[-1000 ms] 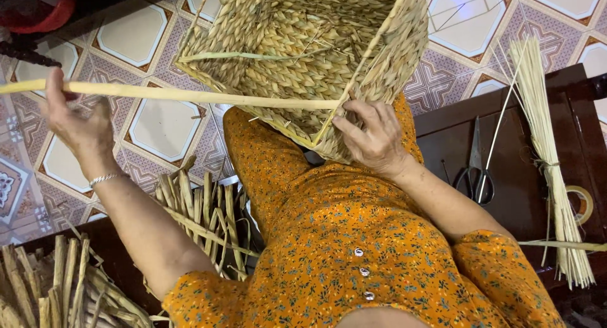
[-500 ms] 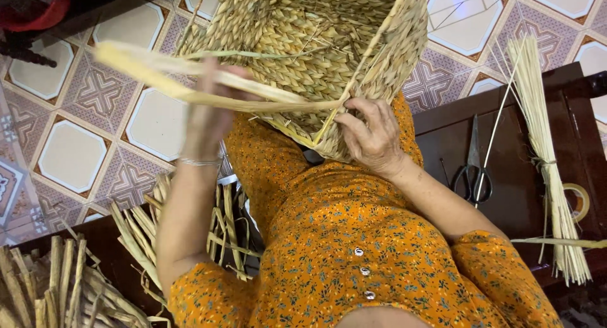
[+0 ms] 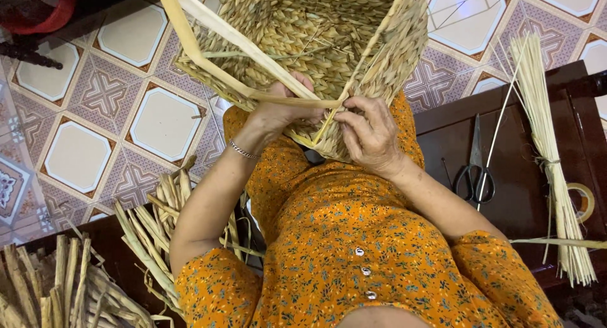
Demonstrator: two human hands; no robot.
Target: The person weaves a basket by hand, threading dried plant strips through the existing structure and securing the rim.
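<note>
Woven basket (image 3: 329, 56): straw-coloured, braided fibre, tilted on the lap with its open mouth toward the camera and its near corner at the hands. Flat pale strip (image 3: 221, 40): wide, bent into a loop across the basket's front, both ends converging at the corner rim, where it is pinched.

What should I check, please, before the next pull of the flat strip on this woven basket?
1. Left hand grips the flat strip: ok.
2. Right hand steadies the woven basket at its rim: ok.
3. Strip free of twists: cannot tell, it loops.
4. Basket rests on the lap: ok.
5. Scissors lie near on the dark bench: ok.
6. Spare reed bundle tied and near: ok.
</note>
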